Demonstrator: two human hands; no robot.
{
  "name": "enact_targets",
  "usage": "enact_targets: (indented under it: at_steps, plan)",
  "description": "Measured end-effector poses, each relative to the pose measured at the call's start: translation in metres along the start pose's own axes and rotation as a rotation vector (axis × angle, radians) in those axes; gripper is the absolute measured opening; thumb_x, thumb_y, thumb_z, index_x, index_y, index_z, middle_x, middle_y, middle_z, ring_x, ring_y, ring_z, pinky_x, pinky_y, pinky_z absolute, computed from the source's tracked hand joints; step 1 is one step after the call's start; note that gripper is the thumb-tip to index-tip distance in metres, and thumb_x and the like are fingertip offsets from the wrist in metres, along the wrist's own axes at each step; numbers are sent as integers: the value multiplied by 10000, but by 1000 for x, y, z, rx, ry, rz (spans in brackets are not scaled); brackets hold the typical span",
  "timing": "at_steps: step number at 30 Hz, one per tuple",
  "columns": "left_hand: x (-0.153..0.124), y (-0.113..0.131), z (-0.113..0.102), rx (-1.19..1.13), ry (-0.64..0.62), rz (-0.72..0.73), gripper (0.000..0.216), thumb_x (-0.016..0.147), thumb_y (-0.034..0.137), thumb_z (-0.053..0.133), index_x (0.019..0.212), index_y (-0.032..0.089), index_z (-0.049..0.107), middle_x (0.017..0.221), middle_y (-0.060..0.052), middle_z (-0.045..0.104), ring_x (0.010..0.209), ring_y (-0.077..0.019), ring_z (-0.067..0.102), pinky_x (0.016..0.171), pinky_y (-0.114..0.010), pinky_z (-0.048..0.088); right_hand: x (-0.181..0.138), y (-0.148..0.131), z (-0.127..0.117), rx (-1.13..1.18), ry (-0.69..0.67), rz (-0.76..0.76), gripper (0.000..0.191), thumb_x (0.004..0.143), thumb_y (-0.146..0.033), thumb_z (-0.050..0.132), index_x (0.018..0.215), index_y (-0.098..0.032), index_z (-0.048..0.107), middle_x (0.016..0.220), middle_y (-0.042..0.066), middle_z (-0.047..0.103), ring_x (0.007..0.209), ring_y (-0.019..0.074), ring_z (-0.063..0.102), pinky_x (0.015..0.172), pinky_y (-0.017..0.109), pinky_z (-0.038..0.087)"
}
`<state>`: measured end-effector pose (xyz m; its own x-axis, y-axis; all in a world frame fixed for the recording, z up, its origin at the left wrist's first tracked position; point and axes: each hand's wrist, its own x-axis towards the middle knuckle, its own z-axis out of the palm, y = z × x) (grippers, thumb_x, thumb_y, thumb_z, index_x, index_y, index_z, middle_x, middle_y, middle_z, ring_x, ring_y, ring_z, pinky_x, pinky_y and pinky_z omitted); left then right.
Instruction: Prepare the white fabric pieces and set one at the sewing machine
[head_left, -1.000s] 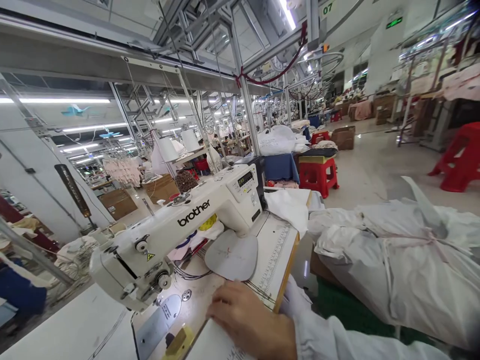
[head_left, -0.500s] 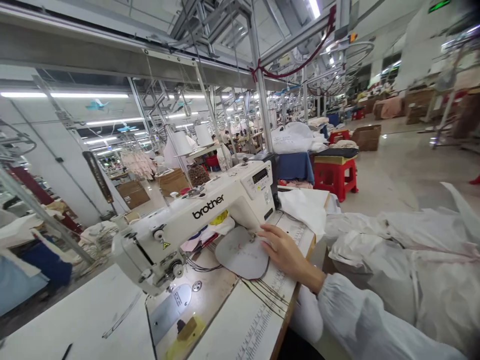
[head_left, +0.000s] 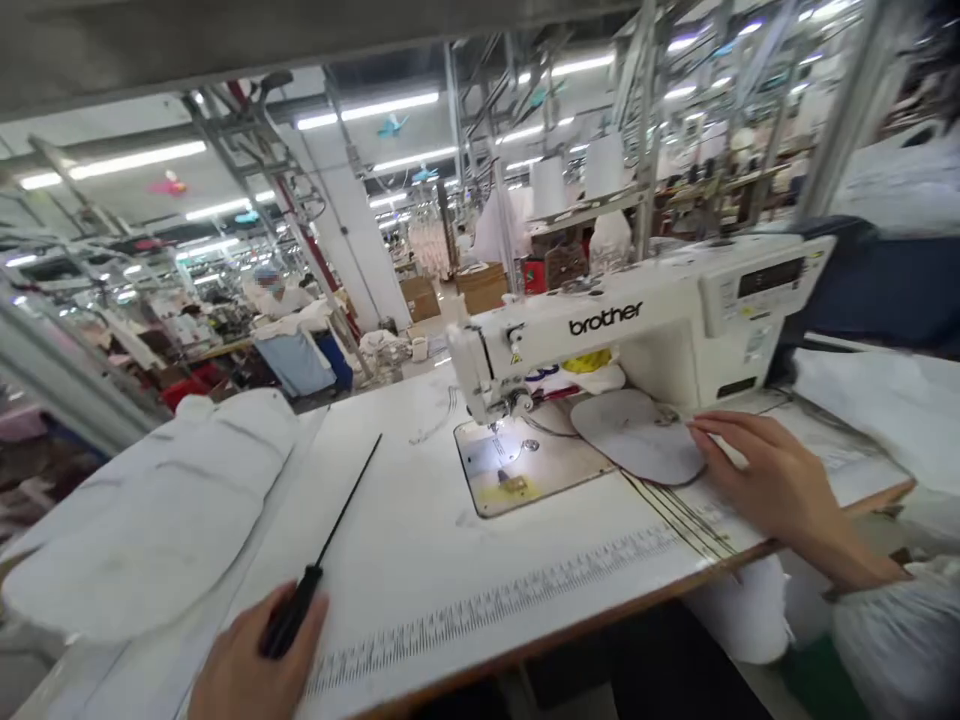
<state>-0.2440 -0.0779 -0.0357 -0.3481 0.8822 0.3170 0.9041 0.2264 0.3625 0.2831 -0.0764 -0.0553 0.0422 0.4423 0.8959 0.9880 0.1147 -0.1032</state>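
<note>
Your left hand (head_left: 251, 660) has its fingers (head_left: 307, 625) clenched around the dark handle of a long black tool (head_left: 326, 550), whose thin shaft lies flat on the white desk (head_left: 420, 560) and points away from you toward the sewing machine (head_left: 637, 330). Your right hand (head_left: 772, 480) rests on the desk with its fingers (head_left: 712, 430) released and stretched out, the tips touching the right edge of a flat, rounded grey fabric piece (head_left: 637, 445). That piece lies just under the machine's arm, beside the lit metal needle plate (head_left: 517, 465). A printed ruler strip (head_left: 510, 600) runs along the desk's near edge between your hands. To your left, a large white padded piece (head_left: 157, 510) lies on the desk, well apart from the machine.
</note>
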Motion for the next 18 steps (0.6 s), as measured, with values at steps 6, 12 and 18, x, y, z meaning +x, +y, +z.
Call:
enact_targets:
  at_steps: [6, 12, 18]
  plan:
    - [-10, 5, -1, -244, 452, 222, 433, 774, 566, 564, 962, 185, 650, 953, -66, 631, 913, -263, 590, 858, -427, 470, -6, -31, -11, 134, 59, -65, 210, 974, -295, 523, 952, -148, 671, 947, 77, 657, 875, 216, 618, 823, 316, 492]
    - [-95, -2, 10, -351, 736, 160, 502, 839, 451, 609, 1149, 58, 576, 1162, -188, 515, 1147, -285, 466, 969, -429, 435, -21, -87, -29, 344, 8, -161, 114, 949, -196, 569, 977, -141, 665, 971, 83, 649, 888, 213, 610, 829, 332, 498]
    - [-189, -22, 45, -373, 686, 38, 449, 843, 385, 627, 1153, 64, 568, 1189, -195, 488, 1139, -297, 462, 882, -428, 468, -16, -108, -39, 418, -19, -238, 99, 942, -164, 579, 968, -126, 667, 931, 98, 649, 860, 215, 605, 801, 334, 495]
